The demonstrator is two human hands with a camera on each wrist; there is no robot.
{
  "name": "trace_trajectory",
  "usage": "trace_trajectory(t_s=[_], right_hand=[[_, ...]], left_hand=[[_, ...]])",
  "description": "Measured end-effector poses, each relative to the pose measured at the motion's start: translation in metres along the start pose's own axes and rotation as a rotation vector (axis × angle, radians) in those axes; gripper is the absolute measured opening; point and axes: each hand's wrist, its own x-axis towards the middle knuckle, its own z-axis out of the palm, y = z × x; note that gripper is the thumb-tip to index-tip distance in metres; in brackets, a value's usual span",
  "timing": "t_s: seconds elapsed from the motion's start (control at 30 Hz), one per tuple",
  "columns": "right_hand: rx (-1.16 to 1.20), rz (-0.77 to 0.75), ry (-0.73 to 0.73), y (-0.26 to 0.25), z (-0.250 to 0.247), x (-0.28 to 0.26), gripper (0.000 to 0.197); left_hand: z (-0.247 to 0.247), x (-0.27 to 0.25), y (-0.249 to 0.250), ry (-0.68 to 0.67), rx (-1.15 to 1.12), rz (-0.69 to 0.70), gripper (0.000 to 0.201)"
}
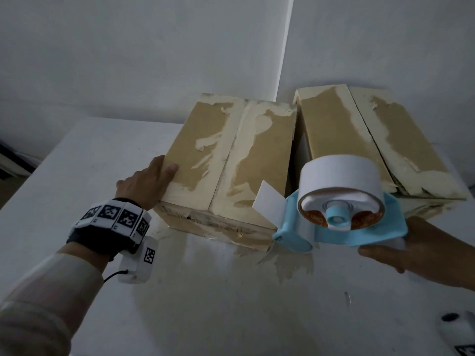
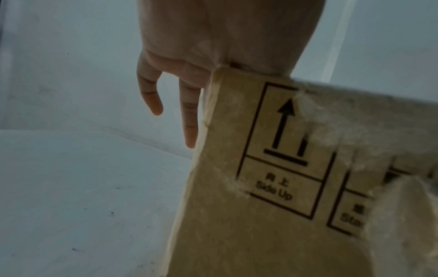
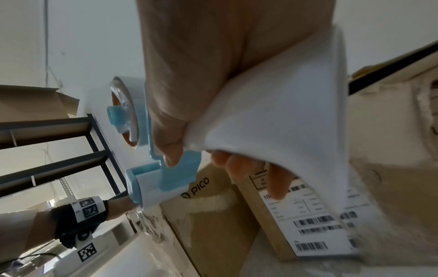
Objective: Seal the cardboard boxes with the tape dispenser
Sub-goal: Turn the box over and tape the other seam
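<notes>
Left hand (image 1: 144, 182) flat, steadying brown cardboard box (image 1: 226, 160), light, dentable. Right hand (image 1: 411, 250) clamped on handle of blue-white plastic tape dispenser (image 1: 339, 209); rigid, grip handle.

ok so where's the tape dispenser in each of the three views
Head: tape dispenser sits right of centre, gripped by the right hand, at the near left box.
Left wrist: not in it; only the left hand on that box's corner.
Right wrist: left of centre, partly behind the hand.
Shared landmark: the near left box.
</notes>
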Motion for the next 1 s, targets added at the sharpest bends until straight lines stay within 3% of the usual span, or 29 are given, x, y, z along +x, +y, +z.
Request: trace_trajectory(t_s=[0.1, 0.2, 0.37, 0.47, 0.57, 0.7, 0.8, 0.9, 1.0], right_hand=[[0.071, 0.037, 0.012, 0.006, 0.005, 0.001, 0.006], [0.117, 0.016, -0.024, 0.017, 0.010, 0.002, 0.052], [0.245, -0.001, 0.006, 0.034, 0.021, 0.010, 0.065], [0.292, -0.024, 0.008, 0.033, 0.032, 0.016, 0.060], [0.338, -0.089, 0.004, 0.024, 0.039, 0.022, 0.028], [0.287, -0.086, 0.010, 0.021, 0.048, 0.035, 0.064], [0.414, -0.127, 0.010, 0.020, 0.051, 0.040, 0.045], [0.449, -0.148, -0.020, 0.009, 0.050, 0.038, 0.009], [0.414, -0.175, -0.001, 0.013, 0.053, 0.039, 0.044]], left_hand=[[0.000, 0.001, 0.000, 0.003, 0.011, 0.006, 0.057], [0.001, 0.000, 0.000, 0.022, 0.012, 0.025, 0.056], [0.000, 0.003, -0.001, 0.073, 0.083, 0.066, 0.054], [-0.003, 0.012, 0.000, 0.181, 0.197, 0.100, 0.053], [-0.004, 0.014, 0.007, 0.244, 0.229, 0.123, 0.059], [0.024, -0.022, 0.032, 0.067, 0.228, 0.301, 0.069], [0.035, -0.034, 0.047, -0.037, 0.205, 0.294, 0.059], [0.039, -0.033, 0.058, -0.017, 0.319, 0.312, 0.082], [0.049, -0.041, 0.077, 0.039, 0.343, 0.390, 0.079]])
